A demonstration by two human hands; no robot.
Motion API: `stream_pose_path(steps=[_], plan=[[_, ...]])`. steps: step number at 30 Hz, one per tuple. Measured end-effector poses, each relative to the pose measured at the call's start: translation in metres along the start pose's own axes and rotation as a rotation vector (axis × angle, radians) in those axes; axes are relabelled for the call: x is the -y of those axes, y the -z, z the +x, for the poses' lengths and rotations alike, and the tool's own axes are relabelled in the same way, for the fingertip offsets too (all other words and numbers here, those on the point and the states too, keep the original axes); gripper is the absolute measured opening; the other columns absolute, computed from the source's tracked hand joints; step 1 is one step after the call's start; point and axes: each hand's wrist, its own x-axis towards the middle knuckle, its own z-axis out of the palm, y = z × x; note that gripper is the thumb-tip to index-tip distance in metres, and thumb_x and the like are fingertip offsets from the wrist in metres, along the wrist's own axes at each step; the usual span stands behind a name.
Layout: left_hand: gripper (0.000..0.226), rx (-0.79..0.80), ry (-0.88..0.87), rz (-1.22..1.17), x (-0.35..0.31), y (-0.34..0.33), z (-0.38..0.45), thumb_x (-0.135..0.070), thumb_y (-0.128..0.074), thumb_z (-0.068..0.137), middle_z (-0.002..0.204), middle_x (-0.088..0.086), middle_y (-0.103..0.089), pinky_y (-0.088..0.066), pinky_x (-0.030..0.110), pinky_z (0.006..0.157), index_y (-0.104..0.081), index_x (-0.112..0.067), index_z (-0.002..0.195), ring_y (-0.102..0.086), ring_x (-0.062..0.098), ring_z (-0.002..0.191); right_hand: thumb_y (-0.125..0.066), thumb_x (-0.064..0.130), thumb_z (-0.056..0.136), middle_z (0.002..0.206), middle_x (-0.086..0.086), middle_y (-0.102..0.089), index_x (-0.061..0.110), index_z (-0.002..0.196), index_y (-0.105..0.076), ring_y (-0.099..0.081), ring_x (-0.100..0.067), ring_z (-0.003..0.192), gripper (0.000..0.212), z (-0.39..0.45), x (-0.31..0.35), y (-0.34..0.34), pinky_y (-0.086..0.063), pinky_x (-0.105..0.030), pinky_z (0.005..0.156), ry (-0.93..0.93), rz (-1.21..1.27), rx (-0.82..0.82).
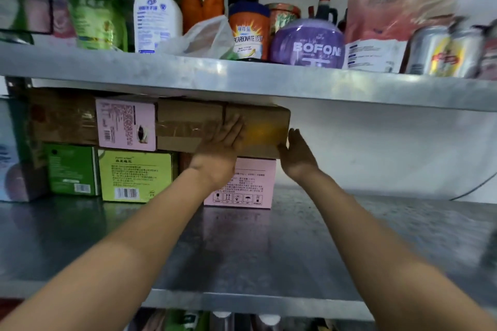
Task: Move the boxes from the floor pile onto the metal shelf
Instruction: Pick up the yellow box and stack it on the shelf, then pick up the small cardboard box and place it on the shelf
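Note:
A brown cardboard box (262, 129) sits on top of a pink box (255, 185) at the back of the metal shelf (295, 244). My left hand (219, 153) lies flat against the brown box's front face, fingers together. My right hand (297, 154) touches its lower right corner, palm open toward the box's side. To the left stand another taped brown box (185, 126), a pink box (126, 123), a lime green box (137, 174) and a dark green box (71, 169). The floor pile is out of view.
The upper shelf (242, 78) carries bottles, a purple BOFON tub (308, 44), an orange canister (248, 32), pouches and cans. The right half of the lower shelf is bare metal against a white wall. A dark cable (473, 191) curves at the far right.

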Motion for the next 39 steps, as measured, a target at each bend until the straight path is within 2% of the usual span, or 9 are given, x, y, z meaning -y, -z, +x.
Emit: stream_pose_path(steps=[2,6,10,16,22,27,31,35,39], plan=[[0.083,-0.004,-0.027,0.015,-0.014,0.008,-0.015,-0.022,-0.045,0.091,0.160,0.008,0.018,0.004,0.046,0.120,0.011,-0.008,0.151,0.019,0.023,0.147,-0.030,0.044,0.103,0.163,-0.002,-0.006,0.014,0.155,-0.011,-0.009,-0.018,0.150,0.062,-0.023,-0.005,0.004,-0.018,-0.035,0.118,0.045,-0.126,0.037],[0.085,0.025,-0.038,-0.019,-0.044,0.024,-0.046,-0.024,-0.047,0.091,0.160,0.008,0.016,0.008,0.044,0.118,0.011,-0.008,0.151,0.018,0.022,0.147,-0.028,0.040,0.104,0.163,-0.007,-0.010,0.011,0.154,-0.014,-0.010,-0.020,0.150,0.060,-0.079,-0.011,0.024,-0.018,-0.034,0.119,0.139,-0.298,0.015],[0.083,0.011,-0.037,-0.092,-0.074,0.043,-0.072,-0.027,-0.045,0.093,0.161,0.006,0.015,0.004,0.045,0.120,0.012,-0.010,0.152,0.018,0.020,0.147,-0.033,0.035,0.104,0.162,-0.009,-0.015,0.008,0.153,-0.019,-0.014,-0.021,0.149,0.057,-0.135,-0.024,0.042,-0.014,-0.031,0.119,0.108,-0.185,-0.018],[0.080,-0.013,-0.119,-0.168,-0.130,0.066,-0.121,-0.018,-0.043,0.091,0.161,0.004,0.012,0.006,0.042,0.120,0.007,-0.011,0.153,0.014,0.017,0.148,-0.034,0.031,0.104,0.161,-0.006,-0.017,0.009,0.153,-0.022,-0.015,-0.017,0.149,0.055,-0.213,-0.046,0.058,-0.013,-0.029,0.119,0.043,-0.098,-0.050],[0.082,0.033,-0.229,-0.268,-0.211,0.075,-0.155,-0.016,-0.045,0.089,0.161,0.004,0.012,0.007,0.040,0.120,0.008,-0.009,0.152,0.015,0.018,0.148,-0.038,0.026,0.103,0.159,-0.012,-0.023,0.004,0.151,-0.026,-0.020,-0.022,0.148,0.054,-0.296,-0.101,0.081,-0.017,-0.029,0.118,-0.103,-0.087,-0.088],[0.088,0.048,-0.338,-0.477,-0.277,0.078,-0.182,-0.016,-0.053,0.084,0.161,0.007,0.008,-0.006,0.036,0.121,0.002,-0.006,0.152,0.008,0.021,0.149,-0.043,0.021,0.101,0.153,-0.017,-0.034,0.001,0.146,-0.036,-0.029,-0.025,0.145,0.050,-0.364,-0.151,0.101,-0.022,-0.033,0.118,-0.218,-0.095,-0.134],[0.090,0.067,-0.395,-0.572,-0.332,0.080,-0.201,-0.021,-0.056,0.084,0.161,0.011,0.005,-0.011,0.036,0.121,0.000,-0.003,0.152,0.002,0.023,0.149,-0.041,0.026,0.102,0.154,-0.013,-0.035,0.004,0.148,-0.035,-0.029,-0.023,0.144,0.051,-0.418,-0.194,0.109,-0.024,-0.032,0.117,-0.338,-0.080,-0.176],[0.086,0.154,-0.460,-0.654,-0.394,0.071,-0.230,-0.024,-0.052,0.089,0.161,0.010,0.007,-0.011,0.036,0.121,0.002,-0.004,0.152,0.003,0.022,0.149,-0.038,0.031,0.103,0.154,-0.009,-0.037,0.009,0.148,-0.035,-0.030,-0.024,0.144,0.050,-0.478,-0.242,0.102,-0.025,-0.034,0.118,-0.479,-0.042,-0.171],[0.088,0.283,-0.526,-0.692,-0.455,0.050,-0.265,-0.022,-0.052,0.090,0.161,0.006,0.012,-0.007,0.036,0.121,0.007,-0.008,0.153,0.008,0.020,0.149,-0.042,0.029,0.101,0.145,-0.010,-0.047,0.013,0.142,-0.042,-0.043,-0.027,0.134,0.044,-0.539,-0.286,0.090,-0.038,-0.036,0.106,-0.628,-0.008,-0.160]])
